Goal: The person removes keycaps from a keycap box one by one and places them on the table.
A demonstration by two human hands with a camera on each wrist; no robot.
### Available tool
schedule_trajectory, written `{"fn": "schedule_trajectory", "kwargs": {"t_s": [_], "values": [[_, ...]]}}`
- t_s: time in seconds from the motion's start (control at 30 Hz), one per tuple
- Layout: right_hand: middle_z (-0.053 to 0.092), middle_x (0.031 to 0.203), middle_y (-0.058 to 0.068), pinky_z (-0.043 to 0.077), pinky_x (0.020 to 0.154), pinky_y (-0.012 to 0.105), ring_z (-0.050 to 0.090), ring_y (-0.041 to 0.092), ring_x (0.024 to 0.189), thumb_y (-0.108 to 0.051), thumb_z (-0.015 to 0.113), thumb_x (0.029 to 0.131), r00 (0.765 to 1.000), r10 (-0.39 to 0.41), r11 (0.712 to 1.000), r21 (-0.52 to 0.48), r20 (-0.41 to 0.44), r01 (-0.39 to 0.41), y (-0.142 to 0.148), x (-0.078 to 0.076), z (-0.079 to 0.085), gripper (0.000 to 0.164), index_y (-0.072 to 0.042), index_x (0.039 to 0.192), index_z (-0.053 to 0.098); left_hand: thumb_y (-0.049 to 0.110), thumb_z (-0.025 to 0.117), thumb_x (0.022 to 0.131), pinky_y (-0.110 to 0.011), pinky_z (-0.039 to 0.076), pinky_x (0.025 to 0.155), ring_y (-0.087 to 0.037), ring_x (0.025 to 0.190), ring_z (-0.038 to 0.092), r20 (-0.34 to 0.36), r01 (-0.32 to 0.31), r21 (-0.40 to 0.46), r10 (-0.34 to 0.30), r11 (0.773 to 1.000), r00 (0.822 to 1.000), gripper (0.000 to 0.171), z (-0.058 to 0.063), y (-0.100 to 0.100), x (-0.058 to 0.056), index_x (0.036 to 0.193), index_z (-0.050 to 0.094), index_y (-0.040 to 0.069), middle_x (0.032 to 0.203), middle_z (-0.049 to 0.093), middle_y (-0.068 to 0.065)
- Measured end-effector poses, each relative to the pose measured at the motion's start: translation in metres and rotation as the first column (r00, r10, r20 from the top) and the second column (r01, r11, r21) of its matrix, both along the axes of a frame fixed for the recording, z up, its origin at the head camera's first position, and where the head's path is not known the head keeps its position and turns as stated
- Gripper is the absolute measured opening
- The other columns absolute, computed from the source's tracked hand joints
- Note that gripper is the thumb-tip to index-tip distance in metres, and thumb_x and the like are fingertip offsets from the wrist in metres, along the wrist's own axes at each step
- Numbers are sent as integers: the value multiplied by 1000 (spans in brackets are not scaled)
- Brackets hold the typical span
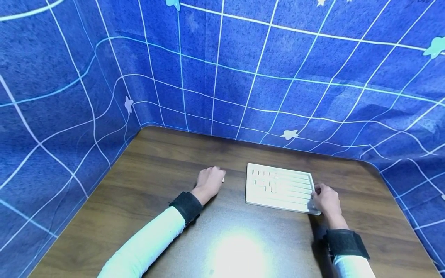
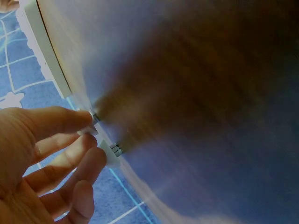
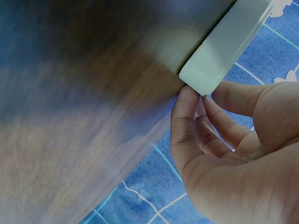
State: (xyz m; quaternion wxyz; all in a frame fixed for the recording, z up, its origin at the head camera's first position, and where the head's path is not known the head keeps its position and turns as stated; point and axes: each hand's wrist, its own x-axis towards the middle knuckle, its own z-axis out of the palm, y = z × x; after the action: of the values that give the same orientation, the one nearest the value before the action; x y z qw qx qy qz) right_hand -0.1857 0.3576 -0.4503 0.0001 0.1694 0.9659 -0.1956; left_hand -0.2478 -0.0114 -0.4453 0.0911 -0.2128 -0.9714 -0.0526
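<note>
My left hand (image 1: 210,180) is low over the wooden table, left of a white grooved tray (image 1: 292,189). In the left wrist view its thumb and a fingertip pinch a small whitish piece (image 2: 88,129), mostly hidden by the fingers. A second small whitish piece with short metal prongs (image 2: 108,155) stands on the table right at another fingertip. My right hand (image 1: 326,200) grips the tray's right end, fingers and thumb at its edge, as the right wrist view also shows on the tray's end wall (image 3: 219,56). Several small pale pieces (image 1: 265,173) lie in the tray's left half.
The dark wooden table (image 1: 156,154) has rounded far corners. Blue cloth with white grid lines (image 1: 236,69) hangs behind it and along its sides. A bright light reflection lies on the table's near middle. Ridged slots (image 1: 299,185) run along the tray's right half.
</note>
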Motion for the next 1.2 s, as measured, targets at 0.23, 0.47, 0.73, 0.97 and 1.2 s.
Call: {"fn": "schedule_trajectory", "kwargs": {"t_s": [0.23,0.47,0.73,0.97,1.2], "values": [[62,115,27,47,88,56,57,46,109,-15,52,95,1000,-10,1000,-2,17,10,1,-1,-1,33,4,122,57,11,65,87,-39,55,64,-23,77,69,4,3,-9,-3,1000,1000,9,0,3,2,82,71,16,84,70,-2],[60,120,29,47,89,58,55,49,112,-16,51,96,1000,-9,1000,-6,25,9,2,-1,0,34,3,123,56,10,63,84,-39,54,66,-24,80,68,-19,11,-7,-11,1000,1000,9,-1,2,4,81,70,15,89,71,-3],[60,120,29,46,89,58,55,48,113,-15,51,96,999,-15,1000,-6,29,15,1,0,0,34,3,124,56,13,67,82,-38,53,69,-25,82,68,-48,38,3,-38,999,998,3,-1,0,6,83,70,14,90,69,-3],[61,118,27,46,89,57,56,46,111,-15,51,96,999,-29,999,-15,32,29,0,-1,0,33,3,124,56,25,74,82,-37,55,76,-23,90,67,-48,66,-31,-67,997,997,18,0,7,7,95,71,13,101,70,-4],[62,117,27,47,87,57,57,47,110,-15,52,95,1000,-14,1000,-26,20,15,0,1,2,32,2,122,57,28,72,86,-36,57,80,-21,95,68,-10,72,-28,-72,997,997,24,4,25,8,105,72,13,106,71,-5]]}}
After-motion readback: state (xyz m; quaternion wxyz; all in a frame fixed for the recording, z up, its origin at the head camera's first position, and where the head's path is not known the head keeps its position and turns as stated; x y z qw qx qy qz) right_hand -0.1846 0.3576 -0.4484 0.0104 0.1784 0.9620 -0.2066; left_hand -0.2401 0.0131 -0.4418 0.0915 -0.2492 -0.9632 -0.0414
